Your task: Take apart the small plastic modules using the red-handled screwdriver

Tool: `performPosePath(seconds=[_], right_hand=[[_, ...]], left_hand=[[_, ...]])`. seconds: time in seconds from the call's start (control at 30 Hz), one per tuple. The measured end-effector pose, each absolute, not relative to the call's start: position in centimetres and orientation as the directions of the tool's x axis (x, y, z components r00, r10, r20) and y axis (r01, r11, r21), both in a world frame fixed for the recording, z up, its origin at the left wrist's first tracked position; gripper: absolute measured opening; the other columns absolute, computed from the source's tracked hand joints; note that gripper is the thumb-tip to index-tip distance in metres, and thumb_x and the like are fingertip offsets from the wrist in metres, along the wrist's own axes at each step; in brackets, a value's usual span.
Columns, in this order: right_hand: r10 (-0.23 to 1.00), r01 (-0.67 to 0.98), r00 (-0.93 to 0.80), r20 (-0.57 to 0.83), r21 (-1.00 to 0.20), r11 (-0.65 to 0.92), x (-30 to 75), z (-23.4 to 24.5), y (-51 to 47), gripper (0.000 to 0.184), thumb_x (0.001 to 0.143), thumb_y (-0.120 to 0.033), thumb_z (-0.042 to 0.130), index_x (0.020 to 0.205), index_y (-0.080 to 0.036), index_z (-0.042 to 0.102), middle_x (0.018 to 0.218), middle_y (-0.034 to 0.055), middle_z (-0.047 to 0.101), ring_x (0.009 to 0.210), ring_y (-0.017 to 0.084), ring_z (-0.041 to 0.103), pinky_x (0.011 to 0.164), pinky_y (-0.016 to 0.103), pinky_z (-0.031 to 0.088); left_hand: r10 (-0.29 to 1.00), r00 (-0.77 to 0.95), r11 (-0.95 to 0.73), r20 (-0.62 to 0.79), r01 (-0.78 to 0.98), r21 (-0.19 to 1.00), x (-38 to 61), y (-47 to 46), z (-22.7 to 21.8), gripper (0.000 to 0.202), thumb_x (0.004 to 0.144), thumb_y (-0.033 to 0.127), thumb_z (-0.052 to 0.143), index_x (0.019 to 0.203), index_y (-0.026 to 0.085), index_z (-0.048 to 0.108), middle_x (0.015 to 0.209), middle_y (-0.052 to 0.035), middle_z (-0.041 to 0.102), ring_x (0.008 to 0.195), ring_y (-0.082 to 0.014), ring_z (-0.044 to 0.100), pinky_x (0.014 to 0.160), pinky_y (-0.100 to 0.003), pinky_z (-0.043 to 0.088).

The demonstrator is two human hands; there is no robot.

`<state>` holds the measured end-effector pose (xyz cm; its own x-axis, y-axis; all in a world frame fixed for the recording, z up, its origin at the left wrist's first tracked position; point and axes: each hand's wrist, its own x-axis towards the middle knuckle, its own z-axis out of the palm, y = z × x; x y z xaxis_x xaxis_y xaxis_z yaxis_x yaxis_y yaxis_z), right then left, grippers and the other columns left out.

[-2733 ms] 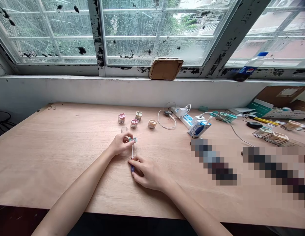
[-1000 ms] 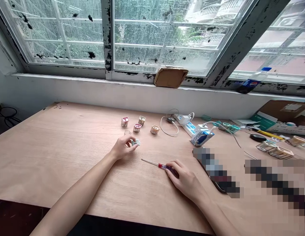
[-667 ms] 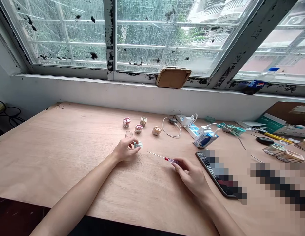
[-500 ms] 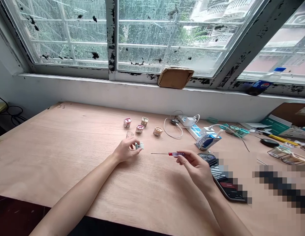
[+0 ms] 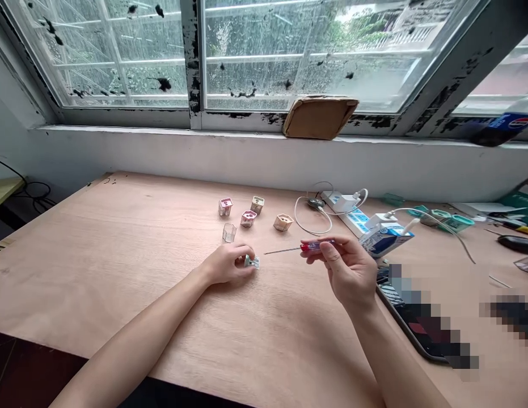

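Observation:
My left hand point(image 5: 229, 262) rests on the wooden table, its fingers pinching a small pale green and white part point(image 5: 254, 262). The fingers cover much of that part. Just beyond the hand stands a small clear faceted shell point(image 5: 228, 233). In my right hand point(image 5: 351, 272) is a screwdriver point(image 5: 312, 247) with a red and clear handle, held roughly level. Its thin shaft points left, and the tip is close to the pale green part, with a small gap visible. Beyond both hands are several small faceted pieces, among them a pink-topped one point(image 5: 248, 219) and an orange-toned one point(image 5: 283, 222).
A power strip point(image 5: 360, 222) with a white plug and cable lies towards the wall. A blue and white carton point(image 5: 385, 239) stands right of it. Near my right forearm lies a phone point(image 5: 410, 326), partly blurred out. Green pieces point(image 5: 459, 222) and a black mouse point(image 5: 516, 243) are farther right.
The view has turned slightly left. My left hand has drawn the pale green part away from the clear shell, towards me. My right hand has lifted the screwdriver a little.

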<state>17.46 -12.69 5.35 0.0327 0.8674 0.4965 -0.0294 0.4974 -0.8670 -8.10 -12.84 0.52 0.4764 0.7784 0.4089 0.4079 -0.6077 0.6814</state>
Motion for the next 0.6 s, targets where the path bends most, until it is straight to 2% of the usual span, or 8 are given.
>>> performPosePath(seconds=[0.2, 0.27, 0.43, 0.6], right_hand=[[0.878, 0.023, 0.006, 0.478, -0.878, 0.478, 17.2, 4.6, -13.4, 0.027, 0.087, -0.045, 0.073, 0.092, -0.021, 0.065, 0.077, 0.0053, 0.077, 0.063, 0.021, 0.073, 0.054, 0.035, 0.062], [0.880, 0.043, -0.005, 0.476, -0.879, 0.476, 17.2, 4.6, -13.5, 0.029, 0.086, -0.048, 0.072, 0.093, -0.021, 0.064, 0.077, 0.0055, 0.077, 0.064, 0.021, 0.074, 0.057, 0.037, 0.064], [0.880, 0.046, 0.005, 0.475, -0.879, 0.474, 17.1, 4.4, -13.7, 0.032, 0.086, -0.050, 0.073, 0.093, -0.021, 0.064, 0.079, 0.0055, 0.077, 0.067, 0.022, 0.075, 0.063, 0.039, 0.066], [0.885, 0.034, 0.009, 0.465, -0.885, 0.465, 16.9, 3.8, -13.7, 0.029, 0.086, -0.047, 0.073, 0.093, -0.020, 0.064, 0.080, 0.0053, 0.077, 0.069, 0.022, 0.076, 0.065, 0.039, 0.066]], left_hand=[[0.767, 0.506, -0.623, 0.394, 0.442, 0.645, -7.9, -13.0, 0.7, 0.007, 0.084, 0.020, 0.066, 0.090, 0.019, 0.066, 0.103, -0.0054, 0.068, 0.066, -0.0101, 0.056, 0.063, -0.023, 0.047], [0.748, 0.526, -0.652, 0.405, 0.466, 0.598, -7.8, -13.0, 0.7, 0.007, 0.084, 0.020, 0.066, 0.091, 0.020, 0.066, 0.103, -0.0054, 0.068, 0.068, -0.0111, 0.059, 0.066, -0.024, 0.049], [0.670, 0.601, -0.741, 0.436, 0.498, 0.451, -7.5, -12.9, 0.9, 0.006, 0.087, 0.020, 0.062, 0.091, 0.020, 0.067, 0.100, -0.0064, 0.069, 0.088, -0.0174, 0.066, 0.079, -0.026, 0.052], [0.646, 0.628, -0.763, 0.433, 0.509, 0.399, -7.3, -13.0, 1.3, 0.006, 0.088, 0.018, 0.060, 0.089, 0.020, 0.066, 0.098, -0.0064, 0.069, 0.083, -0.0168, 0.066, 0.074, -0.026, 0.051]])
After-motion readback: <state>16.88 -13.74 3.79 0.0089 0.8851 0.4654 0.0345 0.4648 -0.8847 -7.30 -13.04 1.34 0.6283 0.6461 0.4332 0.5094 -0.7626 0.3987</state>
